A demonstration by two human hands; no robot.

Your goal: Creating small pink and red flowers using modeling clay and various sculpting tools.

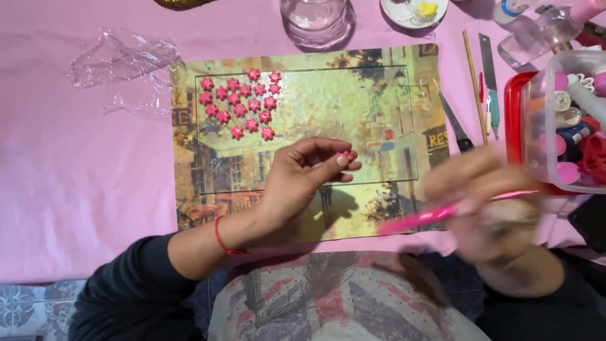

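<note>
My left hand (303, 180) hovers over a picture placemat (379, 107) and pinches a small pink clay piece (345, 155) between thumb and fingertips. My right hand (492, 202), blurred by motion, grips a pink stick tool (435, 215) that points left. Several pink star-shaped clay pieces (243, 104) lie in rows on a clear sheet (353, 126) at the mat's upper left, apart from both hands.
A clear plastic box of craft items (568, 120) stands at the right on a red tray (512, 113). A wooden stick (475, 82), a blade tool (489, 76) and a black tool (456, 123) lie beside the mat. A glass (314, 19), small dish (413, 11) and crumpled plastic wrap (123, 63) sit around.
</note>
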